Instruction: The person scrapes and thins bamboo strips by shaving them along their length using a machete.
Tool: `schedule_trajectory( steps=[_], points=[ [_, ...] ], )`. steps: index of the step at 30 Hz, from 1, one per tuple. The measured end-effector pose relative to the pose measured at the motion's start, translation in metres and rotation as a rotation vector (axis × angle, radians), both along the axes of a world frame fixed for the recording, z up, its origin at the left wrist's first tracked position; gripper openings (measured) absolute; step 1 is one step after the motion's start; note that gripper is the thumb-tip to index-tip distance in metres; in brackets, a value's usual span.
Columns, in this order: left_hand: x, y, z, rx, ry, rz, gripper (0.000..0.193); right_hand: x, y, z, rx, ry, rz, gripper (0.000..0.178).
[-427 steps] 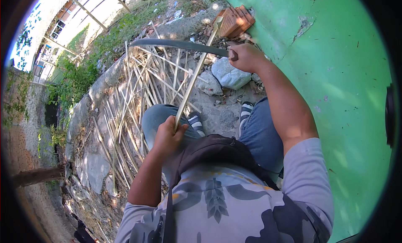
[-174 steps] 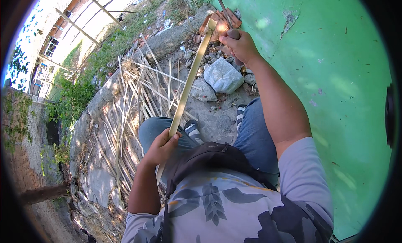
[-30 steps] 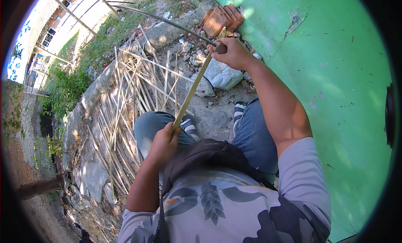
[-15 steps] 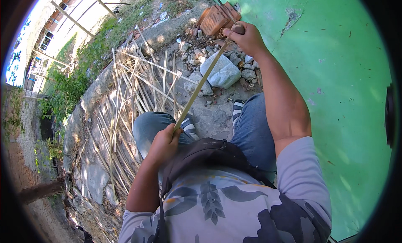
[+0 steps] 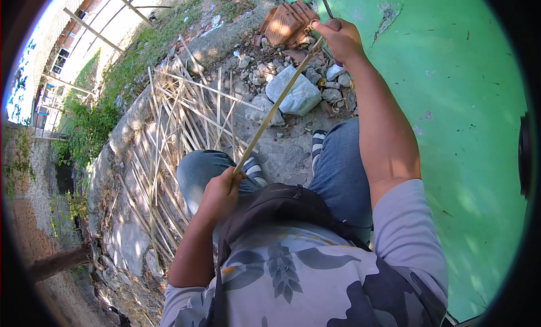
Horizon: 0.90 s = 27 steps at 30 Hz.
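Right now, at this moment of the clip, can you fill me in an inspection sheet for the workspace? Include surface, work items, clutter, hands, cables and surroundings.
Surface: rough stone ground, dappled with sun.
Work items: one long pale strip and a knife, its blade running up out of view.
Clutter: heap of loose strips at left; white rock among smaller stones; red tiles stacked beyond.
Left hand: closed around the strip's near end.
Right hand: closed on the knife handle, by the strip's far end.
Cables: nothing seen near the hands.
Surroundings: green painted surface at right; bush at left.
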State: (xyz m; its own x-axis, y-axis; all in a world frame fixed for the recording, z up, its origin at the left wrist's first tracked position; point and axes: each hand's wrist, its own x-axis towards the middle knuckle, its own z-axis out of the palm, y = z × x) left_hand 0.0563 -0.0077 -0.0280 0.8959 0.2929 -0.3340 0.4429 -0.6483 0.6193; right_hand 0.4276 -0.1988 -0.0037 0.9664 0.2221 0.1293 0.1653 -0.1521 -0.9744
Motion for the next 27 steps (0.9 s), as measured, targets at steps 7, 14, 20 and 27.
schedule_trajectory(
  steps=[7, 14, 20, 27],
  points=[
    [-0.001, -0.004, 0.001, 0.020, -0.025, 0.012, 0.019, 0.014, -0.003, -0.013, 0.114, -0.021, -0.074, 0.031],
    [-0.005, -0.001, -0.001, -0.003, -0.020, 0.026, 0.022, 0.007, -0.006, -0.013, 0.212, 0.073, -0.030, 0.030],
    [-0.004, 0.013, -0.012, -0.158, -0.026, 0.032, 0.022, -0.005, -0.016, 0.000, -0.059, -0.022, 0.132, 0.030],
    [-0.008, 0.038, -0.020, -0.582, -0.077, 0.159, 0.025, -0.052, -0.010, 0.044, -0.699, -0.500, 0.148, 0.021]
  ],
)
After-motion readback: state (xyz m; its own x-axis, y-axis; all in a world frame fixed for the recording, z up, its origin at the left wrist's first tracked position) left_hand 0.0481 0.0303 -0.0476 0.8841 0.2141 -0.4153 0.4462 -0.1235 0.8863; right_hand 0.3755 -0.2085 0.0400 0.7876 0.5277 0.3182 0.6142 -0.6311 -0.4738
